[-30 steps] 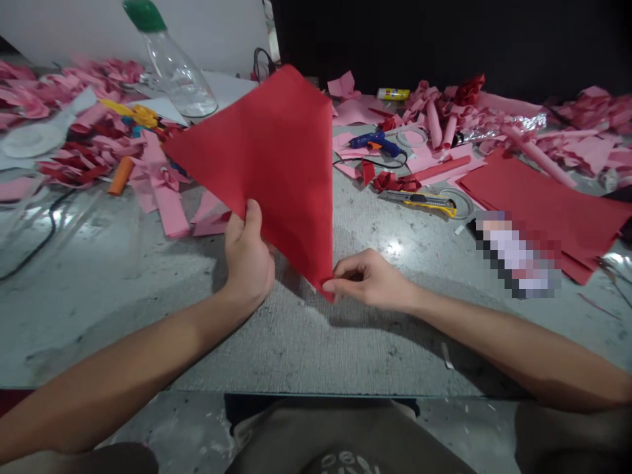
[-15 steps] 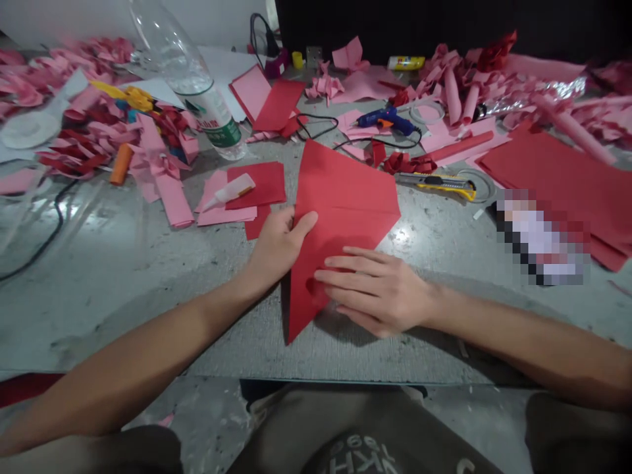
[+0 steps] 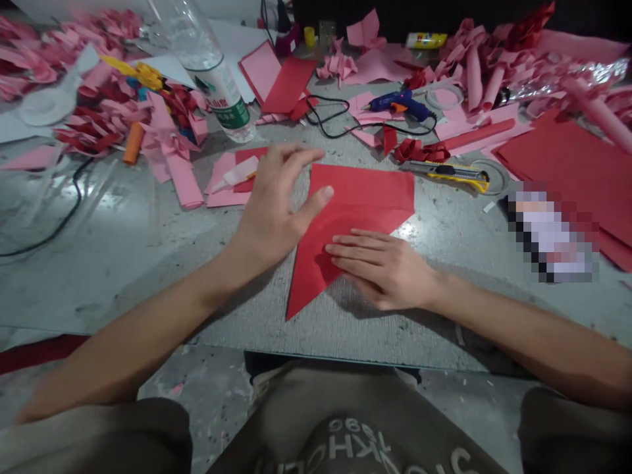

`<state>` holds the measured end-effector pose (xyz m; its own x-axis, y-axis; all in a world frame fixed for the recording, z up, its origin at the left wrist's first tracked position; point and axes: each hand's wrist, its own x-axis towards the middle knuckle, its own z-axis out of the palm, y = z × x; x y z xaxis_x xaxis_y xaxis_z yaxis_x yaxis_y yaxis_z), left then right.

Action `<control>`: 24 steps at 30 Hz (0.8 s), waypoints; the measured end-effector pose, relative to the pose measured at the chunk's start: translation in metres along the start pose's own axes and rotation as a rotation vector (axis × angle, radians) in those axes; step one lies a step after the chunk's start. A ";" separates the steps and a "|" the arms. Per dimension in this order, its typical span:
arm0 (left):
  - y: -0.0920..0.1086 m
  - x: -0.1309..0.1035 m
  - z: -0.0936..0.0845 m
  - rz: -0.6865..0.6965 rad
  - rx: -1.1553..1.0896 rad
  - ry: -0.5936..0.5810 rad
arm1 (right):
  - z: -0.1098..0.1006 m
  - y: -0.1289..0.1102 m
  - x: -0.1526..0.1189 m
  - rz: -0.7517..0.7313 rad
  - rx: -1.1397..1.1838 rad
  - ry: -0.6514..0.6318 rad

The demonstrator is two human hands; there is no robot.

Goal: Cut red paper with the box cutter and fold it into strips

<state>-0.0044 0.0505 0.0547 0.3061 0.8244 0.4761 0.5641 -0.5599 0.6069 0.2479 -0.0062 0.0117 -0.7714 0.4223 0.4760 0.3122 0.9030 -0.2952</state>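
A folded sheet of red paper [image 3: 355, 191] lies on the grey table in front of me, its pointed corner toward the near edge. Over its left side, my left hand [image 3: 281, 204] is raised with thumb and fingers apart, holding nothing. My right hand [image 3: 390, 270] rests flat on the lower right part of the paper, fingers stretched out. Behind my left hand, a small white glue bottle [image 3: 237, 174] lies on pink and red paper pieces, partly covered by the hand.
A clear plastic bottle [image 3: 217, 85] stands at the back left. Beyond the sheet lie a blue glue gun [image 3: 399, 104], a yellow utility knife [image 3: 454, 174] and crumpled pink paper [image 3: 474, 72]. At right are a blurred-out phone [image 3: 550, 234] and stacked red sheets [image 3: 567, 158].
My left hand has let go of the paper's left edge and lifted, its fingers spreading. The far part of the sheet now lies flatter. The camera view has shifted slightly.
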 end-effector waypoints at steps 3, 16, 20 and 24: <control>0.034 -0.030 -0.028 0.210 0.079 -0.187 | -0.010 -0.004 0.000 0.043 -0.025 -0.006; 0.054 -0.174 0.008 0.330 0.485 -0.376 | 0.008 -0.042 -0.019 0.063 -0.045 -0.384; 0.051 -0.186 0.015 0.329 0.537 -0.326 | 0.006 -0.040 -0.019 0.063 -0.033 -0.412; 0.051 -0.195 0.014 0.327 0.595 -0.319 | -0.002 -0.028 -0.025 0.075 0.018 -0.416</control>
<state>-0.0246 -0.1375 -0.0159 0.6857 0.6583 0.3106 0.6979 -0.7158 -0.0239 0.2589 -0.0419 0.0096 -0.9061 0.4156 0.0789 0.3690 0.8678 -0.3327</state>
